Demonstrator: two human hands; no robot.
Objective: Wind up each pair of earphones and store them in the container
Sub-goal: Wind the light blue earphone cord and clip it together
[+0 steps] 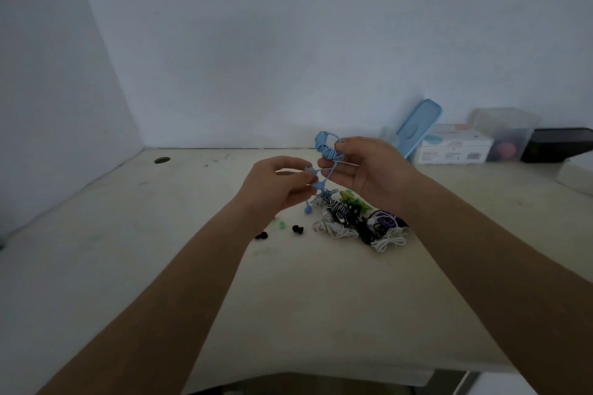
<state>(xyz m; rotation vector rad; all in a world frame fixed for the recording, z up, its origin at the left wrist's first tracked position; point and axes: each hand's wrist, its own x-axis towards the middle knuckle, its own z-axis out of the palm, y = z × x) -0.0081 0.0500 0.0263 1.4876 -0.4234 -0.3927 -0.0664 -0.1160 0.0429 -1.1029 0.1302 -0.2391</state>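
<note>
A light blue pair of earphones [324,147] is held up over the cream table [128,250], partly wound into a small coil. My right hand [365,170] pinches that coil between thumb and fingers. My left hand [279,183] pinches the loose blue cord lower down, where an earbud dangles. Below my hands lies a tangled heap of earphones [356,221] in white, black, green and purple. A container with a light blue lid [417,127] leaning on it stands behind my right hand at the wall.
Loose black ear tips [296,229] and a green one [282,224] lie left of the heap. A white box [455,146], a clear plastic box [503,135] and a black box [558,144] line the back right. A round hole [161,160] is at the table's back left.
</note>
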